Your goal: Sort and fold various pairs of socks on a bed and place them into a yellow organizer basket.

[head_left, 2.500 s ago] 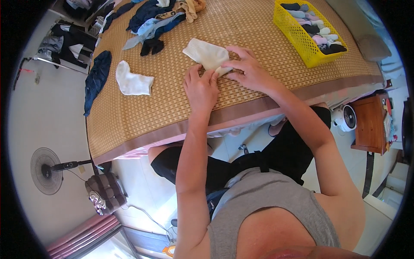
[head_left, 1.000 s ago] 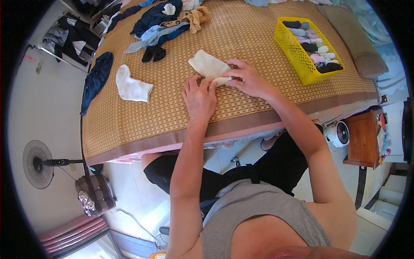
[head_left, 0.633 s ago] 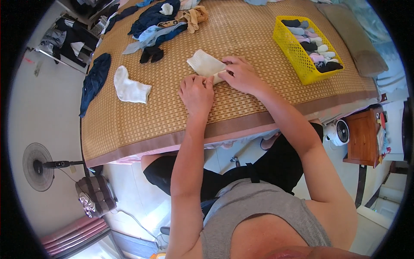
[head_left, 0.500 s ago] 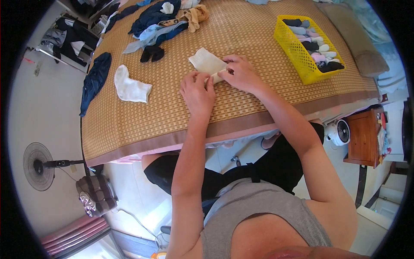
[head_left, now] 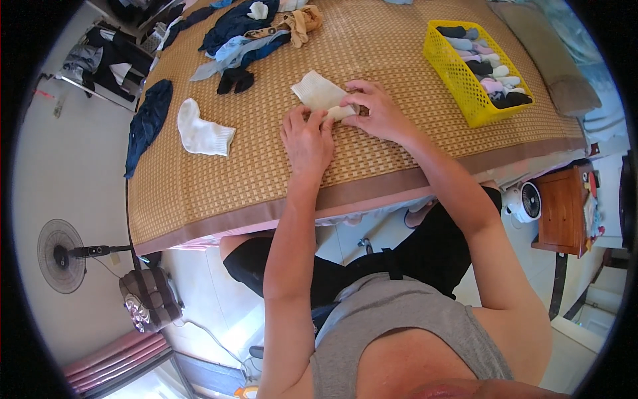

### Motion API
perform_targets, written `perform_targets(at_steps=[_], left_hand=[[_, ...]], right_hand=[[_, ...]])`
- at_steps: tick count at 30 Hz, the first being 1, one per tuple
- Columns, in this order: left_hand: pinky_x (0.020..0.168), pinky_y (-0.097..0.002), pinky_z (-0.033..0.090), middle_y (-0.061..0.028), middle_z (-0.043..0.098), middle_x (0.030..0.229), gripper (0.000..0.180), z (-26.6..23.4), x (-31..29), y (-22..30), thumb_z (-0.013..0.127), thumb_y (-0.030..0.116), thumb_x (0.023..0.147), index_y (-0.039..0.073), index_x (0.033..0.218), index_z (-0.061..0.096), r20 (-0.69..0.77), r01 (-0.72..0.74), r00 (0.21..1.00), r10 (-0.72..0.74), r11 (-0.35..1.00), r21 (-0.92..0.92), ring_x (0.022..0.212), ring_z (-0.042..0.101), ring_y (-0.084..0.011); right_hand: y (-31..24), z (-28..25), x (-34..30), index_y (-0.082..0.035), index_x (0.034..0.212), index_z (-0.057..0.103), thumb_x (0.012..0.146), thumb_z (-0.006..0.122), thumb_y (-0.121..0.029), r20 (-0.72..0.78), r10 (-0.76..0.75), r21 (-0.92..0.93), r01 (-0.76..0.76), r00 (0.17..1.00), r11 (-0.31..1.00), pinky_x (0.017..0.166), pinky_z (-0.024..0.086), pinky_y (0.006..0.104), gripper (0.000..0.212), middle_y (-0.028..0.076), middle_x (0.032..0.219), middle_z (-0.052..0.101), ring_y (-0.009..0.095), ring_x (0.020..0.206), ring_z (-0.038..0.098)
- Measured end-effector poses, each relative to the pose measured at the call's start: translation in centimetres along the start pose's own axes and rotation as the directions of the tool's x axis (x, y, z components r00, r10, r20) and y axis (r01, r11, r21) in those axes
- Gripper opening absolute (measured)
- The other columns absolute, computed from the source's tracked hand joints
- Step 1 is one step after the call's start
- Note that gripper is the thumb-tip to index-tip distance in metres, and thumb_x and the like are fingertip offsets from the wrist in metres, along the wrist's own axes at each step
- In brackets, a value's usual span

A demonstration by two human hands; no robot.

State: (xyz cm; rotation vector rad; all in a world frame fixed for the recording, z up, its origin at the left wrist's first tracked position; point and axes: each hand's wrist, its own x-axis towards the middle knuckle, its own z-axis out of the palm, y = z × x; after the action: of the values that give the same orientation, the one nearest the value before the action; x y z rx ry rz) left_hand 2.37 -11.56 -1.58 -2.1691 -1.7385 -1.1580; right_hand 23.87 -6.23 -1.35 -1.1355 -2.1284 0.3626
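A cream sock (head_left: pixel 318 91) lies on the woven mat, its near end rolled up into a small roll. My left hand (head_left: pixel 308 138) grips the left end of that roll with bent fingers. At the other end, my right hand (head_left: pixel 377 112) pinches the roll between thumb and fingers. The flat, unrolled part of the sock points away from me, up and left. To the left, a white sock (head_left: pixel 205 131) rests flat and apart from both hands.
A yellow basket (head_left: pixel 458 86) with several rolled socks stands at the right. Mixed clothes (head_left: pixel 240 41) and a black sock (head_left: pixel 234 80) lie at the far left; a dark navy garment (head_left: pixel 149 120) hangs over the left edge. A brown bolster (head_left: pixel 550 56) lies far right.
The sock's near end is rolled a little further, away from me. The fingers of my right hand have opened slightly and shifted along the roll's right end.
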Motion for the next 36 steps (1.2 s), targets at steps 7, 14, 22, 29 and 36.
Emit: perform_targets(at_steps=[7,14,22,29,36], left_hand=[[0.110,-0.0528,0.045,-0.0125,0.066,0.133,0.024,0.6,0.2,-0.2,0.080,0.031,0.101,0.013,0.117,0.084,0.053,0.080,0.995,-0.080,0.997,0.013,0.130,0.060,-0.0362],[0.113,-0.0545,0.043,-0.0139,0.067,0.137,0.030,1.3,0.4,-0.6,0.079,0.036,0.101,0.010,0.114,0.085,0.054,0.158,0.986,-0.157,0.987,-0.011,0.133,0.059,-0.0374],[0.116,-0.0539,0.041,-0.0134,0.069,0.134,0.031,1.8,1.6,-0.5,0.084,0.039,0.097,0.010,0.106,0.087,0.063,0.259,0.964,-0.259,0.966,0.013,0.132,0.058,-0.0382],[0.122,-0.0619,0.034,-0.0088,0.066,0.140,0.020,1.5,3.4,0.3,0.088,0.039,0.093,0.022,0.104,0.088,0.164,0.482,0.868,-0.469,0.875,-0.045,0.140,0.054,-0.0365],[0.118,-0.0637,0.034,-0.0085,0.066,0.140,0.023,2.9,2.4,-0.6,0.087,0.037,0.095,0.019,0.108,0.089,0.052,0.407,0.913,-0.405,0.913,-0.025,0.138,0.055,-0.0353]], right_hand=[[0.5,0.1,0.8,-0.013,0.118,0.084,0.098,0.084,-0.026,0.002,-0.054,-0.036,0.054,0.999,0.998,0.119,0.049,0.0492,0.024,0.013,0.152,0.065,0.037,0.141,0.057],[-0.5,0.3,2.8,-0.013,0.117,0.088,0.105,0.071,-0.040,0.129,0.180,-0.117,-0.165,0.975,0.979,0.126,0.039,0.0511,0.035,0.010,0.159,0.062,0.036,0.147,0.052],[-0.3,1.1,4.0,-0.009,0.121,0.086,0.104,0.070,-0.043,0.140,0.269,-0.154,-0.248,0.953,0.957,0.125,0.039,0.0511,0.042,0.009,0.158,0.063,0.035,0.148,0.052],[1.2,0.8,2.4,-0.017,0.124,0.082,0.093,0.089,-0.024,-0.025,0.021,0.119,-0.018,0.999,0.993,0.120,0.046,0.0500,0.034,0.011,0.152,0.064,0.036,0.147,0.054],[1.5,0.0,2.5,-0.014,0.125,0.081,0.093,0.089,-0.021,0.084,-0.074,0.013,0.074,0.994,0.997,0.120,0.048,0.0501,0.034,0.012,0.157,0.061,0.037,0.148,0.053]])
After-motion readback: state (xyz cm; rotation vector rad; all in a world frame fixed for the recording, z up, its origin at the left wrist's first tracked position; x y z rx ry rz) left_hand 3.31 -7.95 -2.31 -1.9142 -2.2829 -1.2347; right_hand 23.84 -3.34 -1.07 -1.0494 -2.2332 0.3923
